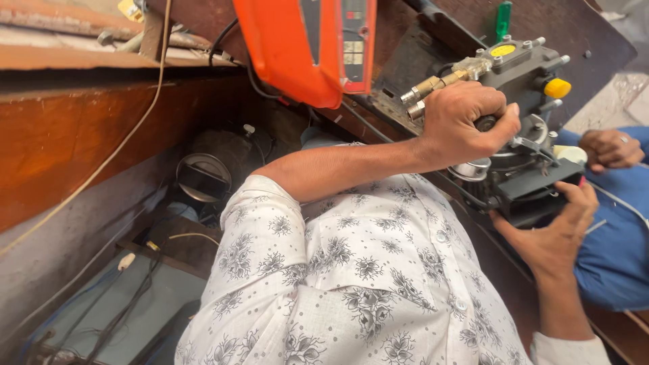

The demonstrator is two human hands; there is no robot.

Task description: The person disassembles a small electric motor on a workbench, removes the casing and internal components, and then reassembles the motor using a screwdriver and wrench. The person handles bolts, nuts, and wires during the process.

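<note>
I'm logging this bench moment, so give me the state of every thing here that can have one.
Left hand: closed in a fist on the top of the pump.
Right hand: fingers curled under the pump's lower edge, supporting it.
Pump: dark metal body, held up off the bench, tilted.
Yellow cap: seated on its port.
Brass fitting: attached, sticking out sideways.
Other person's hand: resting, loosely closed.

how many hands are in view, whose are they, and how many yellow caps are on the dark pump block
Person's own hands: 2, left hand gripping the top of the dark pump block, right hand holding it from below
Another person's hand: 1, resting on a blue garment
Yellow caps: 2, round flat cap and side cap
Total: 5
</note>
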